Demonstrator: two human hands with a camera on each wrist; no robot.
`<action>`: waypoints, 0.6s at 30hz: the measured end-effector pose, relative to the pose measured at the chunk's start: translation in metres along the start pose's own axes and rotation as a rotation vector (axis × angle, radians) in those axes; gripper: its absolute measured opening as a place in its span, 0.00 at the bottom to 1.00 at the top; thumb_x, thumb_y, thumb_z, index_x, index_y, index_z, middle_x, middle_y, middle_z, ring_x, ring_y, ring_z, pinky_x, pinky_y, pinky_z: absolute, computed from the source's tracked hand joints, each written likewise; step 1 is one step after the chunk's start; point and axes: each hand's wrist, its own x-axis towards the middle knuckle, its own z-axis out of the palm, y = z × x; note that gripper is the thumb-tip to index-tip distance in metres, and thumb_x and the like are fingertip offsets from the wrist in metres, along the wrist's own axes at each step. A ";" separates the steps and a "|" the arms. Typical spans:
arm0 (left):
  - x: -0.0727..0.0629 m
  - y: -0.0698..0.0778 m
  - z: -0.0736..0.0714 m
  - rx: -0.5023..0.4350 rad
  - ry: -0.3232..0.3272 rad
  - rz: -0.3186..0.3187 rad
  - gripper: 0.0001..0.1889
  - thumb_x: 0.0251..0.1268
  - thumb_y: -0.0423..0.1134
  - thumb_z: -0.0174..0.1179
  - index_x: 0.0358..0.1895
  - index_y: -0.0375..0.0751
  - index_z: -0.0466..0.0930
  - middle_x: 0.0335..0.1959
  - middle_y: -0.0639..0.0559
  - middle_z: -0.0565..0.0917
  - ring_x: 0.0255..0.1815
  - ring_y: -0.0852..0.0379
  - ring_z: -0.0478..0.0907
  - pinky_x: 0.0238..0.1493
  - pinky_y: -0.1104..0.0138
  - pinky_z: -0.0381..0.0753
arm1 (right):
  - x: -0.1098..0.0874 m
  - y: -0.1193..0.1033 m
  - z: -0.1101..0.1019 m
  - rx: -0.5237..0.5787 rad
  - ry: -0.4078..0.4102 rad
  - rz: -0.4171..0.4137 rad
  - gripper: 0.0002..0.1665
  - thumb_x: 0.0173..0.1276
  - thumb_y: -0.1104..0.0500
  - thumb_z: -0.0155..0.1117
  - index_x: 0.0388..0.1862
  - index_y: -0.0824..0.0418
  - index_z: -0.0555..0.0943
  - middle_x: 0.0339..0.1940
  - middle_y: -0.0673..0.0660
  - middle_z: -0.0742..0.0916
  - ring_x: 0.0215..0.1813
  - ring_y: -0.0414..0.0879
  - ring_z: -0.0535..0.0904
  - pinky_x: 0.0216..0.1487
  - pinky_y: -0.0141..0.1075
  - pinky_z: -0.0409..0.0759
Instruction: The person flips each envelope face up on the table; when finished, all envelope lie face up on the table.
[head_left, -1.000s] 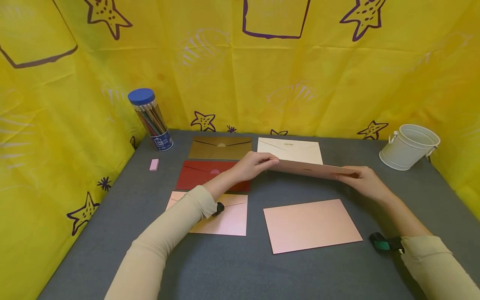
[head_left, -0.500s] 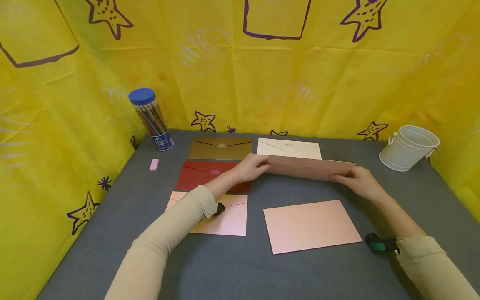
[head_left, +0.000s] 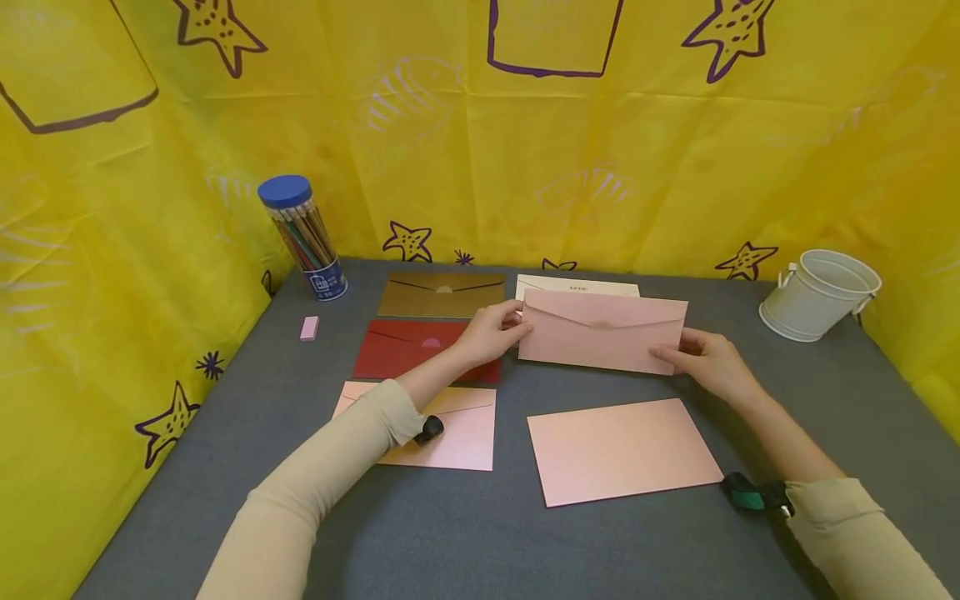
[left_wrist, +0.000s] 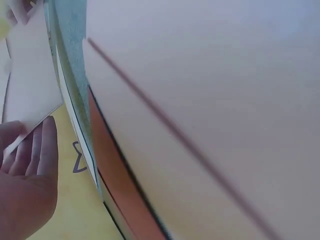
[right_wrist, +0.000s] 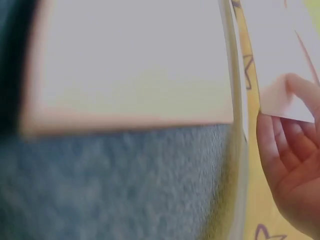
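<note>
Both hands hold up a light pink envelope (head_left: 592, 342), its flap side tilted toward me. My left hand (head_left: 489, 333) pinches the left edge between thumb and fingers. At the lower right corner my right hand (head_left: 712, 362) grips it, thumb in front and fingers behind, as the right wrist view also shows. Behind it lies a cream envelope (head_left: 577, 285), partly covered. Below on the table is another pink envelope (head_left: 622, 454), plain side up. Under the left forearm lies a pink envelope (head_left: 465, 433), with a red envelope (head_left: 405, 350) and a gold envelope (head_left: 442, 296) farther back.
A blue-lidded tub of pencils (head_left: 303, 237) stands at the back left, with a small pink eraser (head_left: 309, 328) in front of it. A white metal bucket (head_left: 817, 296) is at the back right. Yellow patterned cloth (head_left: 480, 150) borders the grey table (head_left: 420, 542).
The held envelope has tilted up from nearly edge-on, so its flap side now faces me. It has come slightly left, the right hand moving left with it.
</note>
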 end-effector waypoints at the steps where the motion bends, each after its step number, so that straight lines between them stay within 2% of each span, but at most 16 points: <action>1: -0.001 -0.001 0.000 -0.026 0.010 -0.026 0.19 0.70 0.36 0.60 0.60 0.33 0.74 0.46 0.40 0.85 0.45 0.49 0.84 0.45 0.65 0.83 | 0.000 0.000 0.001 0.006 0.001 0.012 0.28 0.68 0.44 0.64 0.52 0.66 0.81 0.35 0.60 0.85 0.35 0.49 0.76 0.31 0.32 0.76; 5: -0.006 -0.003 0.000 -0.105 0.033 -0.107 0.26 0.68 0.33 0.61 0.67 0.33 0.68 0.47 0.39 0.84 0.40 0.50 0.86 0.39 0.65 0.84 | 0.000 -0.003 0.004 0.011 -0.004 0.055 0.29 0.68 0.42 0.64 0.51 0.67 0.79 0.33 0.59 0.84 0.33 0.49 0.76 0.31 0.33 0.78; 8: -0.010 -0.004 -0.001 -0.115 0.047 -0.143 0.28 0.66 0.32 0.62 0.68 0.35 0.67 0.46 0.40 0.84 0.39 0.51 0.85 0.38 0.66 0.84 | 0.000 -0.005 0.006 0.001 -0.010 0.084 0.31 0.67 0.41 0.64 0.51 0.67 0.77 0.33 0.59 0.83 0.33 0.49 0.76 0.32 0.33 0.79; 12: -0.013 -0.006 -0.003 -0.062 0.052 -0.184 0.31 0.62 0.33 0.65 0.69 0.39 0.68 0.47 0.43 0.82 0.43 0.51 0.83 0.44 0.65 0.83 | 0.002 -0.007 0.008 -0.034 -0.025 0.112 0.38 0.66 0.39 0.64 0.58 0.69 0.73 0.36 0.60 0.80 0.37 0.52 0.76 0.32 0.32 0.79; 18: -0.017 -0.008 -0.002 0.026 -0.001 -0.205 0.32 0.59 0.34 0.68 0.68 0.38 0.69 0.51 0.43 0.80 0.47 0.51 0.82 0.52 0.63 0.80 | 0.003 -0.009 0.012 -0.083 -0.065 0.134 0.47 0.65 0.37 0.64 0.67 0.72 0.66 0.37 0.60 0.79 0.36 0.52 0.75 0.33 0.34 0.76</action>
